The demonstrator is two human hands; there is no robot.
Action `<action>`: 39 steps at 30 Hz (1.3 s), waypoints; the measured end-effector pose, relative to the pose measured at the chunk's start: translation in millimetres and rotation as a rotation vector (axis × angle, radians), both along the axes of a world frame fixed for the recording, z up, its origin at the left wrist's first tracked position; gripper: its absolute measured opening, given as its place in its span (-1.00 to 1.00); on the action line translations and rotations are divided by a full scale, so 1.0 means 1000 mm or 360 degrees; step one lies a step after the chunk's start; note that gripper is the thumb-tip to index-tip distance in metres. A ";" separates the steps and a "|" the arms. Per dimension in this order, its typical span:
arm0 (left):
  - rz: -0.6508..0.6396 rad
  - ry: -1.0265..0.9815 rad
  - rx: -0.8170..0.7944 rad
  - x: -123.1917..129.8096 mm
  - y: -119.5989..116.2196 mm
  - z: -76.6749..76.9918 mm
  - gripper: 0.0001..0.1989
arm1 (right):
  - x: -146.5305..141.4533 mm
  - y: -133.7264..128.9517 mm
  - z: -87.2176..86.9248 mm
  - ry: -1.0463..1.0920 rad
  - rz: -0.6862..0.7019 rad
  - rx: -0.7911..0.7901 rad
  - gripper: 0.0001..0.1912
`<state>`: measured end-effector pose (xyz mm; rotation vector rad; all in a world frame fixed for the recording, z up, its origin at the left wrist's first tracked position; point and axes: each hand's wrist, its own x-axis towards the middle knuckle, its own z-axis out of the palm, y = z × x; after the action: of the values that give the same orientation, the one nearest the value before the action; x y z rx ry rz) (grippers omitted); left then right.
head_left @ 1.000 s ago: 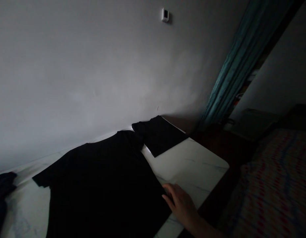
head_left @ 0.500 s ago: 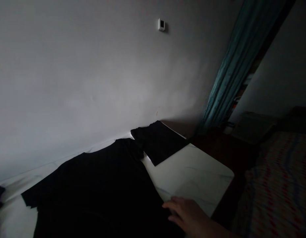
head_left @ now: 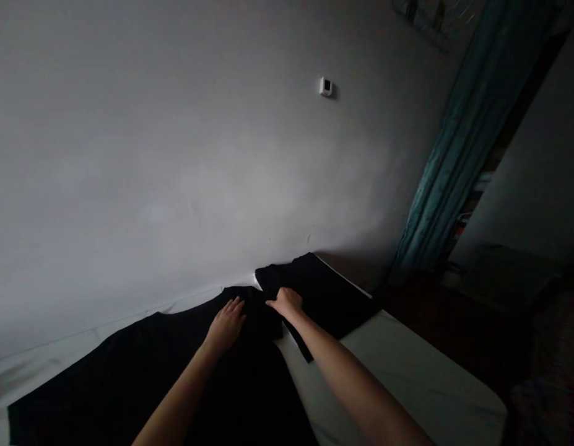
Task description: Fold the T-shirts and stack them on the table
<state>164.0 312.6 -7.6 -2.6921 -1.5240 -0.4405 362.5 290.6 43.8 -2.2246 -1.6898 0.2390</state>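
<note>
A black T-shirt [head_left: 142, 378] lies spread over a white marble-patterned table [head_left: 407, 371], its lower part cut off by the bottom of the view. My left hand [head_left: 227, 323] rests on the shirt near its right shoulder end, fingers stretched out. At the sleeve on that side, my right hand [head_left: 287, 301] is closed with the fingers curled, apparently gripping the sleeve fabric; the fingertips are hidden. Just beyond it, a folded black cloth [head_left: 335, 291] lies flat near the table's far corner.
The table runs along a pale wall [head_left: 175, 155] with a small white device [head_left: 326, 87] mounted on it. A teal curtain [head_left: 442, 161] hangs at the right. Patterned bedding [head_left: 551, 371] shows dimly at the lower right, beyond the table's rounded corner.
My left hand has come into view onto the shirt. My right hand has moved from the shirt's side up to the sleeve and closed. The view has shifted, so the table sits lower.
</note>
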 end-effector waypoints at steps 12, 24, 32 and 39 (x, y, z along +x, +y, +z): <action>0.0146 -0.0013 0.0145 0.011 0.012 -0.039 -0.51 | 0.028 0.022 -0.019 -0.0184 -0.0099 0.0009 -0.84; 0.0130 -0.0153 -0.0098 0.014 0.003 -0.029 -0.47 | -0.071 0.050 -0.049 0.0083 0.0846 0.0266 -0.57; 0.0339 -0.0566 -0.0243 -0.006 0.027 -0.018 -0.47 | -0.084 0.057 -0.084 -0.0159 0.0821 0.0132 -0.49; 0.0588 -0.0481 -0.0153 -0.091 0.033 0.012 -0.56 | -0.093 0.050 -0.078 -0.0244 0.0706 0.0021 -0.30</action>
<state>73.2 345.9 4.6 -2.4054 -2.1165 -0.7982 269.3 341.0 -34.0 -1.8734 -2.2489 0.1630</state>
